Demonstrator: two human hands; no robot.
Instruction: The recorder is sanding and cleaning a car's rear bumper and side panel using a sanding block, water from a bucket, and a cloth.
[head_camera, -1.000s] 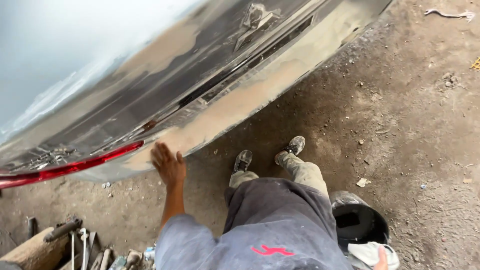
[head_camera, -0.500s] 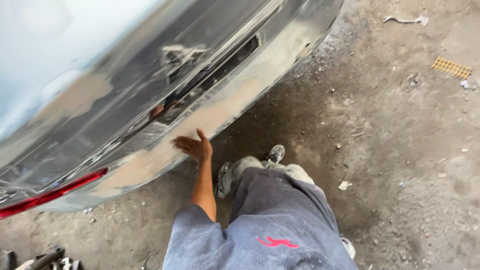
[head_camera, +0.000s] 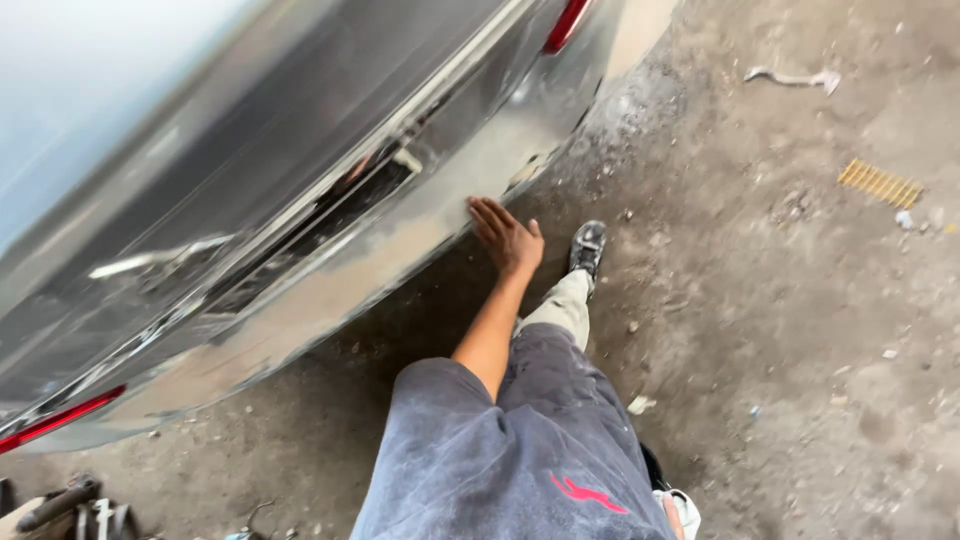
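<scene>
Lamp, left: red strip (head_camera: 60, 420) at the low left end of the car body.
Tools: dark tools (head_camera: 70, 498) on the ground at the bottom left corner; kind not clear.
Bumper: grey, dull and patchy bumper (head_camera: 300, 300) running from low left to upper right across the view, above the dirt floor (head_camera: 780, 330).
Gap: dark slot (head_camera: 345, 200) in the panel above the bumper.
Left hand: left hand (head_camera: 506, 236) released, fingers spread flat, palm against the lower edge of the bumper near its right end. It grasps nothing.
Right hand: not shown; state cannot be told.
Shoe: one shoe (head_camera: 588, 244) on the floor just right of the hand.
Lamp, right: second red lamp (head_camera: 566, 22) at the top edge.
Litter: pale scrap (head_camera: 795, 77) and yellow ribbed piece (head_camera: 880, 182), well apart from the hand.
Step, as judged: feeling the bumper surface by touch along its length.
Next move calls for: light, even palm contact and a clear reach towards the right corner.
</scene>
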